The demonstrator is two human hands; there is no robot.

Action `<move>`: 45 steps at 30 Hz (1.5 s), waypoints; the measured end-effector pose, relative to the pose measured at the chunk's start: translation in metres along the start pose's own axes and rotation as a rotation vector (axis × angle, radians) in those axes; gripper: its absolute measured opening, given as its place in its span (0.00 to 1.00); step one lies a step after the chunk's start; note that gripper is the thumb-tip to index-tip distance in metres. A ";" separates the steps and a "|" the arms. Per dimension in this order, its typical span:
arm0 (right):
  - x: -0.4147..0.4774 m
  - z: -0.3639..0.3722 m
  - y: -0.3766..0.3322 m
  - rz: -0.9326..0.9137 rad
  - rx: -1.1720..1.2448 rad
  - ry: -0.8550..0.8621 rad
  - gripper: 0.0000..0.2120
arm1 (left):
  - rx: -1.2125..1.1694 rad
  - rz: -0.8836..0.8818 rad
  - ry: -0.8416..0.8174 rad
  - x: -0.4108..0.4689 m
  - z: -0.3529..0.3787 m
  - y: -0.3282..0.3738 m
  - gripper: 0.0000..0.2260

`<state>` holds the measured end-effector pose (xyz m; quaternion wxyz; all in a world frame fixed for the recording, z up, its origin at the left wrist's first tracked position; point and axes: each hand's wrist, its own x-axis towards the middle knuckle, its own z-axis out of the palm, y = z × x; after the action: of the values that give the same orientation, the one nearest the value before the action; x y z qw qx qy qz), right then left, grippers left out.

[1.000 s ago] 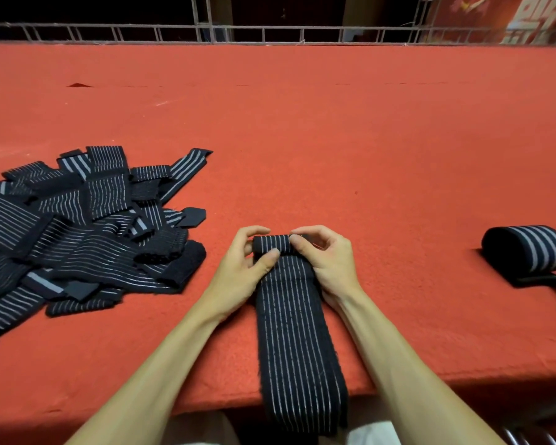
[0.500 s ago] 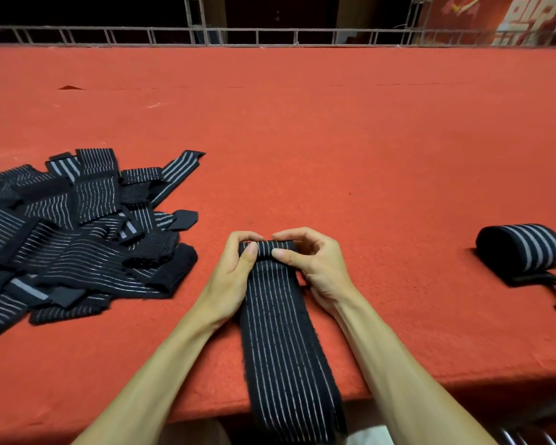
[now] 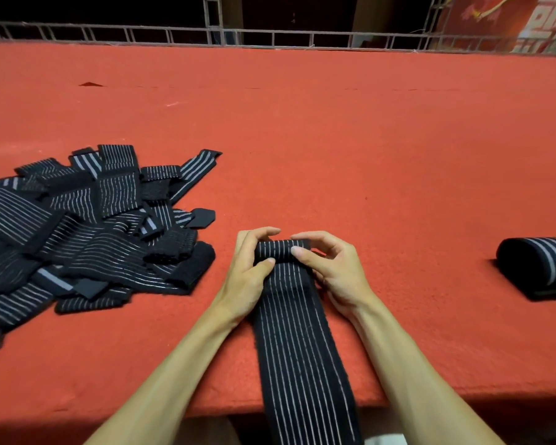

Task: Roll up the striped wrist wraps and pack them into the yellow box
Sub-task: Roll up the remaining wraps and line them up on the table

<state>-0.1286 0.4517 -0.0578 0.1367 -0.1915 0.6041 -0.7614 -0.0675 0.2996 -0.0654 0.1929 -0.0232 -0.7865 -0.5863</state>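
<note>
Roll has grown a turn since a second ago; both hands have crept toward the frame bottom with it.

Left hand and right hand pinch the rolled end of the wrist wrap at lower centre, the tail hanging over the near table edge. Risks: uneven thumb pressure makes the roll telescope; tail weight drags it askew. Unrolled pile sits left, finished roll at right edge. Yellow box not in view.
</note>
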 end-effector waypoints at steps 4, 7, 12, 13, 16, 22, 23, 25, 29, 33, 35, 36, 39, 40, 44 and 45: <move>-0.001 -0.003 0.001 -0.062 0.001 -0.023 0.11 | 0.008 -0.103 0.008 0.001 0.005 0.002 0.16; -0.001 -0.004 0.002 -0.089 0.016 -0.042 0.11 | -0.030 -0.222 0.076 0.003 0.011 0.007 0.14; 0.000 -0.006 0.005 -0.130 0.018 -0.078 0.11 | -0.095 -0.265 0.110 -0.004 0.012 0.013 0.07; 0.000 -0.006 0.005 -0.125 0.022 -0.086 0.11 | -0.128 -0.240 0.116 -0.006 0.012 0.012 0.06; -0.002 -0.004 0.005 -0.081 0.068 -0.120 0.12 | -0.232 -0.184 0.125 -0.010 0.011 0.010 0.05; 0.005 0.005 0.011 0.027 -0.032 0.005 0.19 | -0.218 -0.056 0.071 -0.004 0.004 0.012 0.15; 0.006 0.005 0.011 0.022 -0.035 0.001 0.19 | -0.211 -0.042 0.067 0.000 0.003 0.013 0.15; 0.006 0.004 0.010 0.015 -0.002 0.010 0.19 | -0.197 -0.028 0.051 0.005 0.002 0.014 0.16; 0.006 0.000 0.011 0.014 0.082 -0.006 0.14 | -0.223 -0.075 0.058 0.004 0.008 0.010 0.19; 0.005 -0.003 0.009 -0.045 0.072 -0.074 0.14 | -0.286 -0.145 0.101 0.002 0.013 0.007 0.21; 0.004 -0.004 0.008 -0.050 0.103 -0.082 0.15 | -0.221 -0.156 0.090 0.003 0.015 0.008 0.17; 0.003 -0.005 0.007 -0.047 0.121 -0.089 0.15 | -0.195 -0.158 0.098 0.004 0.017 0.008 0.13; 0.001 -0.004 0.005 -0.042 0.158 -0.133 0.15 | -0.194 -0.128 0.111 0.003 0.015 0.005 0.09; 0.001 -0.003 0.004 -0.041 0.157 -0.143 0.16 | -0.211 -0.111 0.115 0.002 0.013 0.004 0.10; 0.000 0.000 0.004 -0.032 0.133 -0.141 0.16 | -0.267 -0.046 0.154 -0.002 0.008 0.002 0.12; 0.000 0.002 0.006 -0.016 0.137 -0.124 0.16 | -0.272 -0.032 0.152 -0.002 0.007 0.001 0.12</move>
<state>-0.1285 0.4488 -0.0631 0.1805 -0.2331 0.5396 -0.7886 -0.0674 0.3072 -0.0666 0.2376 0.0082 -0.6831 -0.6905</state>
